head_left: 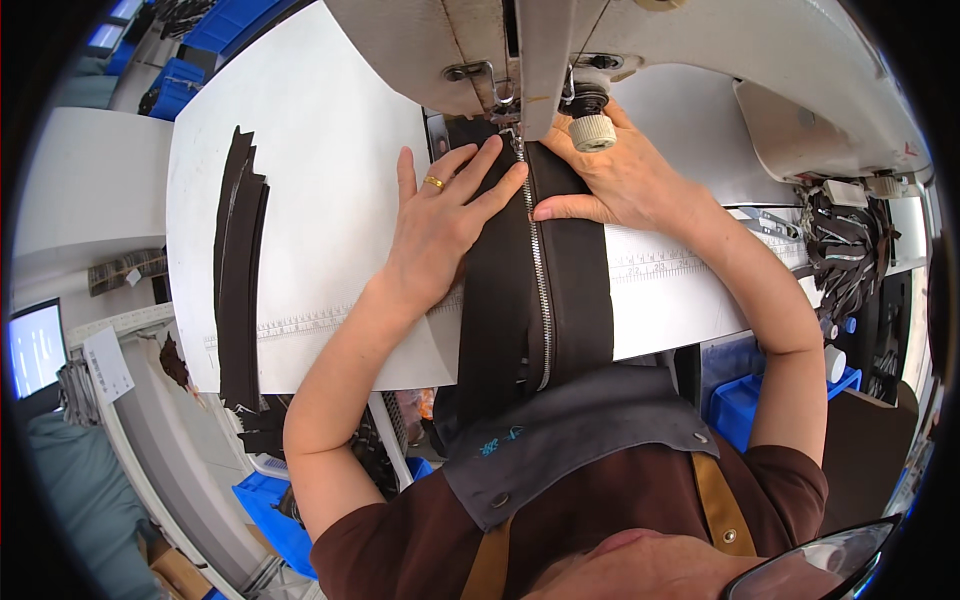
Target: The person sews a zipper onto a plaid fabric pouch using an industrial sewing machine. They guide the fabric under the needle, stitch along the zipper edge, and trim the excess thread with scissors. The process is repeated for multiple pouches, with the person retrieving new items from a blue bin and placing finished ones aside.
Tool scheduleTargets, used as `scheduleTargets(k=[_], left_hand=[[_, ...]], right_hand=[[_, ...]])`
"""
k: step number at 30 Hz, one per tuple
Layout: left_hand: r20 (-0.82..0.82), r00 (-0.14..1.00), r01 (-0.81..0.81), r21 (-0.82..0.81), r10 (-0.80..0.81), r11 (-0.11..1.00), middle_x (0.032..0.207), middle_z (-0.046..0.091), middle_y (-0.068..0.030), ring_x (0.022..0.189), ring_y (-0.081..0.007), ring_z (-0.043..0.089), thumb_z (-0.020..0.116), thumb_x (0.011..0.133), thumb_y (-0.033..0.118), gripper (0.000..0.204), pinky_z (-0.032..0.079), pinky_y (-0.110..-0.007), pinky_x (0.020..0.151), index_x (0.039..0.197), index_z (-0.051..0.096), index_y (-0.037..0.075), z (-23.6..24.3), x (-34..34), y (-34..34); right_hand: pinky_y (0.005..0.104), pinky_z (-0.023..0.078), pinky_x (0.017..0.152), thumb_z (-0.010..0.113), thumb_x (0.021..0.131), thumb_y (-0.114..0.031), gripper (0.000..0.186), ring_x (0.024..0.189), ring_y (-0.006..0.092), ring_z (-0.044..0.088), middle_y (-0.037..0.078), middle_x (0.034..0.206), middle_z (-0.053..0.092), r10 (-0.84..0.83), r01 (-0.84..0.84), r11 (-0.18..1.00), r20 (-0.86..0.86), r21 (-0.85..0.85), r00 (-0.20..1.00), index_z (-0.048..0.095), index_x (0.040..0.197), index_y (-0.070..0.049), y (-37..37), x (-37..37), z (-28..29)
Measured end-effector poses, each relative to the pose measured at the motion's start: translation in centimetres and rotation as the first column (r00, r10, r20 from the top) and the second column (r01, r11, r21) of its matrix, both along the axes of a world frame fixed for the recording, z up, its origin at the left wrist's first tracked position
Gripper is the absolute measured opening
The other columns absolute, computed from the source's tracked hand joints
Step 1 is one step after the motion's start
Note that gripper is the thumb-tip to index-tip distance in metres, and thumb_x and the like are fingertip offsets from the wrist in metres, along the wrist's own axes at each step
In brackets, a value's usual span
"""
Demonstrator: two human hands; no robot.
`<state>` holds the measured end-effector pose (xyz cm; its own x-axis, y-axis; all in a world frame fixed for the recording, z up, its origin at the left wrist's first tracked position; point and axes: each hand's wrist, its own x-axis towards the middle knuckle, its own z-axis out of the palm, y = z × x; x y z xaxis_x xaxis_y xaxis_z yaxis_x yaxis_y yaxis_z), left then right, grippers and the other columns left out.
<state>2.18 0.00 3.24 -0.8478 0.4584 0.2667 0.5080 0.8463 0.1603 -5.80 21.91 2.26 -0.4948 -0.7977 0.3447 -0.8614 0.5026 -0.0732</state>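
Note:
Dark brown fabric with a long silver zipper [542, 295] runs down the middle under the sewing machine's presser foot [508, 125]. My left hand [450, 215], with a gold ring, lies on the fabric [490, 320] left of the zipper, fingers spread and the index fingertip at the teeth. My right hand [625, 180] rests to the zipper's right, thumb stretched across the fabric to its edge. Some right fingertips are hidden behind the machine's knob [593, 133].
A stack of dark strips [238, 280] lies on the white table [330, 130] at left. Bundled zippers [840, 240] and scissors [770, 222] are at right. Blue bins [270, 510] sit below and beyond the table. A lit screen [35, 350] is far left.

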Motion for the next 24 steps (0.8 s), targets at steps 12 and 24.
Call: scheduleTargets(k=[12, 24], left_hand=[[0.058, 0.998, -0.037, 0.062, 0.034, 0.997, 0.137, 0.048, -0.0042, 0.122, -0.0247, 0.045, 0.065, 0.077, 0.018, 0.051, 0.021, -0.066, 0.102, 0.126, 0.056, 0.023, 0.3, 0.2, 0.2], [0.073, 0.997, -0.030, 0.084, 0.024, 0.996, 0.138, 0.047, -0.0055, 0.125, -0.0272, 0.044, 0.064, 0.077, 0.014, 0.053, 0.021, -0.063, 0.104, 0.128, 0.055, 0.024, 0.3, -0.9, -0.2]], right_hand=[[0.0505, 0.030, 0.105, 0.047, 0.080, -0.070, 0.082, 0.128, 0.0366, 0.038, 0.018, 0.123, 0.054, 0.010, -0.010, 1.000, 0.039, -0.001, 0.999, 0.053, 0.121, 0.000, 0.0, 0.1, 0.2], [0.0477, 0.036, 0.100, 0.055, 0.080, -0.061, 0.068, 0.118, 0.0353, 0.046, 0.016, 0.116, 0.058, -0.072, 0.074, 0.996, 0.026, -0.051, 0.997, 0.058, 0.116, -0.003, 3.1, 2.3, 3.8]])
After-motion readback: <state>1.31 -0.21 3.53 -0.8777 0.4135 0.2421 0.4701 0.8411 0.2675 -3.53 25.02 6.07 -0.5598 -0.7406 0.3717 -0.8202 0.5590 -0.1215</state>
